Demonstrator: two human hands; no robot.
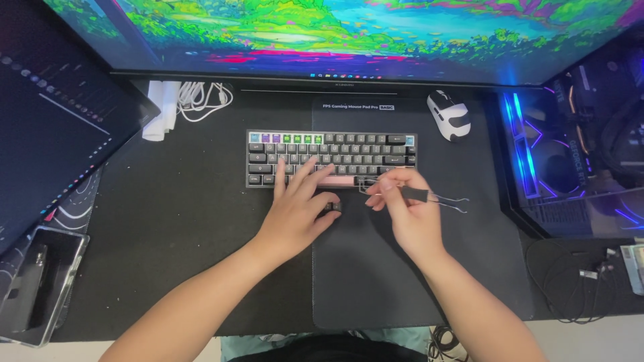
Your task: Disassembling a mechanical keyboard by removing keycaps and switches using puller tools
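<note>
- The right hand [409,211] holds a keycap puller [419,196] in a pinch: thumb and fingers closed on its dark handle, the bare wire loops sticking out past the grip on the outer side.
- The puller's other wire end points inward from the grip, toward the bottom row of the keyboard [331,158], and lies just at that row's near edge; whether it touches a key cannot be told.
- The left hand [298,204] lies flat, fingers spread over the keyboard's lower rows, the thumb curled around a small dark keycap [333,207] on the mat just below the board.
- That keycap lies just inward of the right grip, between the two hands, close to the puller's tip.
- A pink long key [335,181] sits in the bottom row, just above the keycap and beside the left fingertips.
- The keyboard lies straight ahead of both hands on a dark mat [349,268] on the table.
- A white mouse [449,115] rests well beyond the right grip, up and outward.
- A wide monitor [349,33] spans the far edge.
</note>
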